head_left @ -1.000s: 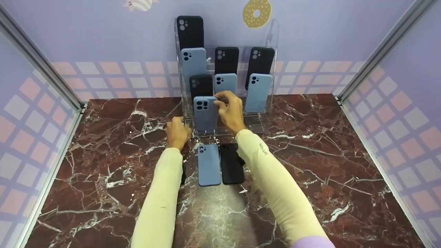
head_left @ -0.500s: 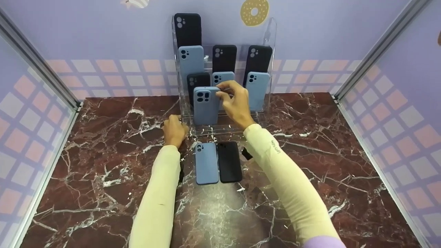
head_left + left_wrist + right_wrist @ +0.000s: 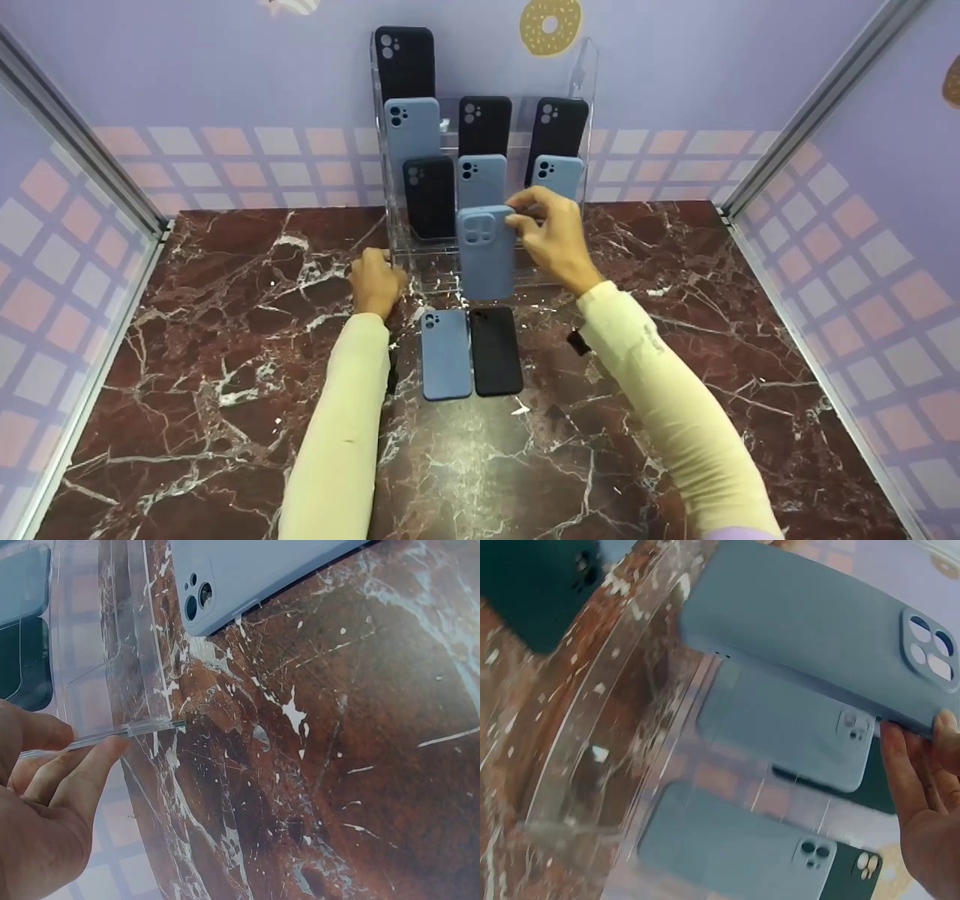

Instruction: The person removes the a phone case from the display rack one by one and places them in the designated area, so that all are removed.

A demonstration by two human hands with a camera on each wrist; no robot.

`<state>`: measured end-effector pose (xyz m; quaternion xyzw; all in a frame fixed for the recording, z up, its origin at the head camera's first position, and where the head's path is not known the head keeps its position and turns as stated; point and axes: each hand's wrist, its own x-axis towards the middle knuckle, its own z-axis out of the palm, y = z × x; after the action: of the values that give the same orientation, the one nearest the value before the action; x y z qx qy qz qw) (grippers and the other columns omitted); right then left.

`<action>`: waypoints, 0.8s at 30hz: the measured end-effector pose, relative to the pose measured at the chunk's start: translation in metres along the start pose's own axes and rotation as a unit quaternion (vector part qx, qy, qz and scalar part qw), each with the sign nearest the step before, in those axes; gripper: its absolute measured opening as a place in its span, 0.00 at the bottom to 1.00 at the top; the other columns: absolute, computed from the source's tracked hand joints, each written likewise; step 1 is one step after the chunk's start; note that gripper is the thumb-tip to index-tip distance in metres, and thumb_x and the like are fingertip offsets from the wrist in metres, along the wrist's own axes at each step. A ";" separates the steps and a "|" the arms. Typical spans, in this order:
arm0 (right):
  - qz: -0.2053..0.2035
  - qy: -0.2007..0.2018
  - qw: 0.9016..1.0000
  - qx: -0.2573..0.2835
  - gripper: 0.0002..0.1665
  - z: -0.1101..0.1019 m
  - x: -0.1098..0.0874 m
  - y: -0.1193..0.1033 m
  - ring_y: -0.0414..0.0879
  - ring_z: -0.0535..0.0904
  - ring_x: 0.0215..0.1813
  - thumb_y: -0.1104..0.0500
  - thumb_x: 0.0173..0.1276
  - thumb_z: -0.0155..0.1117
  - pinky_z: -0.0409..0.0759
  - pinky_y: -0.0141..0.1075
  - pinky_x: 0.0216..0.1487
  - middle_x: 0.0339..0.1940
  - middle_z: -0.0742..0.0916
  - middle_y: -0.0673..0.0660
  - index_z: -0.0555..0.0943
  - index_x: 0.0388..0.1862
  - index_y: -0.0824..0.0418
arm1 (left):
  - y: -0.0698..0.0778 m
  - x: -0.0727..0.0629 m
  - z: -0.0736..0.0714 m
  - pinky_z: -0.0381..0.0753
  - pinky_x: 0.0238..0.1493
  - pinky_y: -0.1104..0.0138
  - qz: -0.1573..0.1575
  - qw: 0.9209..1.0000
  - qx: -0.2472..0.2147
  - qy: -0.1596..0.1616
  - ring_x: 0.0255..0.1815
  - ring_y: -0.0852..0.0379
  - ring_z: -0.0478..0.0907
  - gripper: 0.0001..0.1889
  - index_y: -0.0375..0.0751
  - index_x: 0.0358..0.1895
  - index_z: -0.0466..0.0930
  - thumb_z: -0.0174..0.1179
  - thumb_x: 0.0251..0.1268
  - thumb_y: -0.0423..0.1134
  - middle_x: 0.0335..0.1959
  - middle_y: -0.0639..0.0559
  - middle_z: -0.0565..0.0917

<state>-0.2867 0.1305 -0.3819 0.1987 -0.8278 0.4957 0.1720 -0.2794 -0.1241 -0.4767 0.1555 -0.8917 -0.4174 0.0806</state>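
My right hand [image 3: 555, 236] pinches a blue phone case [image 3: 487, 259] by its upper right corner. The case hangs upright in front of the clear acrylic display stand [image 3: 396, 244], above the table. Its square camera cutout shows in the right wrist view, where the fingers [image 3: 907, 780] hold its edge. At the stand's left side, my left hand [image 3: 376, 283] grips the edge of the clear side panel [image 3: 112, 733] between thumb and fingers. A blue phone case [image 3: 446, 356] and a black phone case [image 3: 496, 352] lie side by side on the table before the stand.
Black and blue phone cases stand in the stand's tiers, among them a black one [image 3: 429, 199] at the left and a blue one [image 3: 556, 178] at the right. Patterned lilac walls [image 3: 247, 90] enclose the marbled table [image 3: 225, 337] at the back and sides.
My right hand has lifted the blue case from the stand's front left slot and brought it right and toward me. The black case behind that slot now shows fully. My left hand keeps its hold.
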 end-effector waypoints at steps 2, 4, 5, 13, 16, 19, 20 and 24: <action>0.014 -0.006 1.000 -0.011 0.08 -0.008 -0.004 0.006 0.53 0.88 0.39 0.73 0.62 0.70 0.86 0.38 0.42 0.39 0.89 0.63 0.84 0.41 0.71 | 0.000 0.001 0.000 0.77 0.57 0.44 0.000 1.000 0.002 0.001 0.53 0.29 0.81 0.21 0.31 0.57 0.83 0.58 0.60 0.29 0.53 0.31 0.84; 0.027 -0.011 0.999 -0.028 0.09 -0.015 -0.008 0.012 0.54 0.88 0.39 0.72 0.62 0.71 0.86 0.39 0.42 0.39 0.89 0.64 0.84 0.41 0.71 | -0.001 0.001 0.000 0.77 0.57 0.44 0.001 1.000 0.002 0.001 0.53 0.29 0.81 0.21 0.31 0.56 0.84 0.57 0.59 0.29 0.52 0.31 0.85; 0.033 -0.013 0.999 -0.036 0.09 -0.019 -0.010 0.016 0.54 0.88 0.39 0.72 0.62 0.71 0.86 0.39 0.43 0.40 0.89 0.64 0.85 0.41 0.71 | -0.001 0.001 0.000 0.77 0.57 0.44 0.002 1.000 0.001 0.001 0.53 0.30 0.81 0.21 0.32 0.56 0.84 0.57 0.58 0.29 0.51 0.32 0.85; 0.085 -0.031 0.994 -0.069 0.07 -0.042 -0.026 0.043 0.53 0.86 0.36 0.71 0.62 0.71 0.83 0.35 0.36 0.37 0.89 0.63 0.85 0.40 0.70 | 0.000 0.002 0.001 0.77 0.57 0.44 0.002 1.000 0.001 -0.002 0.52 0.28 0.81 0.21 0.33 0.56 0.85 0.57 0.57 0.29 0.51 0.32 0.85; 0.101 -0.039 0.991 -0.077 0.07 -0.047 -0.032 0.052 0.52 0.84 0.33 0.72 0.62 0.70 0.80 0.33 0.33 0.36 0.89 0.63 0.85 0.40 0.70 | 0.000 0.002 0.000 0.77 0.57 0.44 0.000 1.000 0.003 -0.005 0.52 0.29 0.81 0.22 0.33 0.56 0.84 0.56 0.56 0.29 0.51 0.33 0.85; 0.113 -0.048 0.988 -0.094 0.07 -0.049 -0.039 0.060 0.49 0.81 0.28 0.72 0.61 0.70 0.76 0.32 0.29 0.34 0.89 0.63 0.86 0.39 0.70 | 0.000 0.002 0.000 0.76 0.59 0.44 0.002 1.000 0.004 -0.004 0.53 0.30 0.81 0.22 0.31 0.57 0.84 0.56 0.57 0.28 0.52 0.33 0.85; 0.116 -0.051 0.987 -0.100 0.07 -0.050 -0.041 0.063 0.47 0.79 0.26 0.72 0.60 0.70 0.75 0.32 0.28 0.34 0.89 0.63 0.86 0.39 0.69 | -0.001 0.001 0.000 0.75 0.59 0.44 0.003 1.000 0.005 -0.004 0.54 0.30 0.81 0.22 0.31 0.57 0.83 0.56 0.57 0.29 0.52 0.32 0.85; 0.128 -0.060 0.983 -0.117 0.07 -0.049 -0.049 0.075 0.42 0.73 0.22 0.73 0.58 0.69 0.71 0.32 0.26 0.31 0.89 0.62 0.86 0.37 0.69 | 0.000 0.001 0.001 0.74 0.61 0.44 0.003 1.000 0.011 -0.005 0.56 0.29 0.80 0.22 0.31 0.58 0.83 0.57 0.59 0.29 0.55 0.32 0.84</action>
<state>-0.2776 0.2141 -0.4393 0.0987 -0.9075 0.4005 0.0794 -0.2806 -0.1239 -0.4775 0.1517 -0.8970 -0.4083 0.0755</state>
